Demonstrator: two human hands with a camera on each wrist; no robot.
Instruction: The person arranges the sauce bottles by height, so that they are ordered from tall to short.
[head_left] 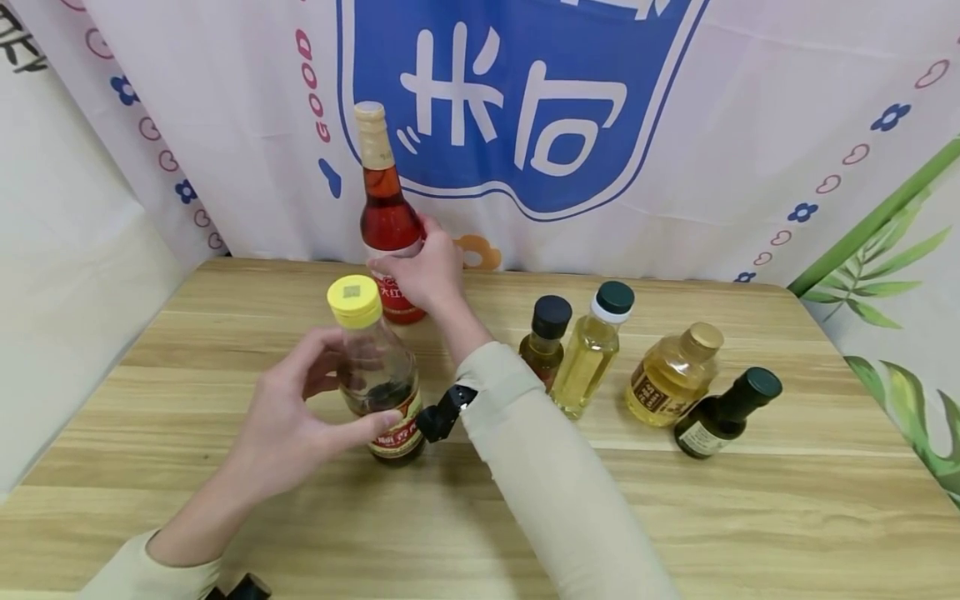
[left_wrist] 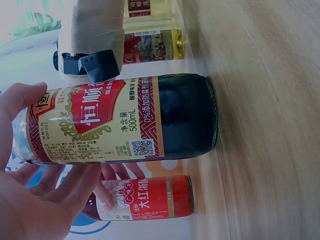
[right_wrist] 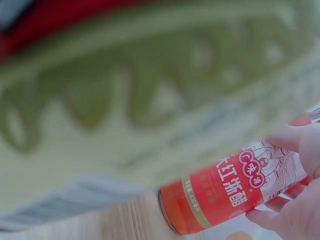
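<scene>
A dark vinegar bottle [head_left: 381, 383] with a yellow cap stands upright near the middle of the table. My left hand [head_left: 292, 412] curves round it from the left, thumb on the front and fingers behind. The left wrist view shows the bottle's cream-and-red label [left_wrist: 95, 120] close up. Farther back, a tall red vinegar bottle [head_left: 392, 218] stands near the curtain. Reaching past the dark bottle, my right hand [head_left: 429, 265] grips the red one around its label. In the right wrist view, the fingers wrap the red bottle's label [right_wrist: 240, 182] while the blurred dark bottle's label fills the foreground.
Right of my forearm stand a small black-capped bottle [head_left: 550, 329], a tall clear oil bottle [head_left: 588, 350], a gold-capped oil bottle [head_left: 671, 375] and a dark green bottle [head_left: 723, 417]. A printed curtain [head_left: 675, 233] hangs behind the wooden table [head_left: 787, 517].
</scene>
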